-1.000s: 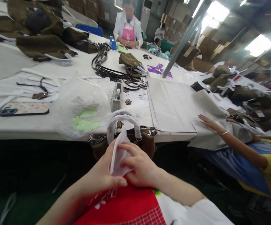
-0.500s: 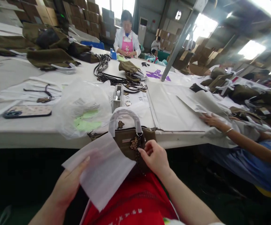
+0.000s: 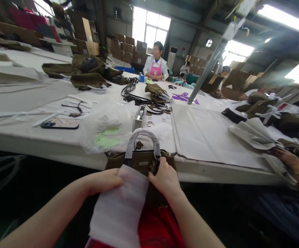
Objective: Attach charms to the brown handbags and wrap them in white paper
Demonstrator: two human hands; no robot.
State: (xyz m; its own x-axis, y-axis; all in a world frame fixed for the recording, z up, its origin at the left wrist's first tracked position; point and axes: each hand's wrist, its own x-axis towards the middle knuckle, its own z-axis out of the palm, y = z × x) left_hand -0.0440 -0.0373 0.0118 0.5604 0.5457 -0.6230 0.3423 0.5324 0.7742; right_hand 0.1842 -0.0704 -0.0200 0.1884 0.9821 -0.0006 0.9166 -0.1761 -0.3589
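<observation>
Across the view, a long white worktop [image 3: 203, 137]. Upright at its near edge, an olive-brown fabric handbag [image 3: 136, 159] with an arched, film-wrapped handle [image 3: 142, 133]. Beyond and to the left, a crumpled, clear plastic bag [image 3: 113, 119] with pale green pieces [image 3: 108, 139] inside. In front of the handbag, a thin white rectangular sheet [image 3: 118, 213], pinched by its upper left edge in the fingers of the left hand [image 3: 108, 181]. Under the handle's right end, the right hand [image 3: 166, 179], fingers curled close around a small, spotted charm [image 3: 153, 166]; impossible to tell whether gripping it.
</observation>
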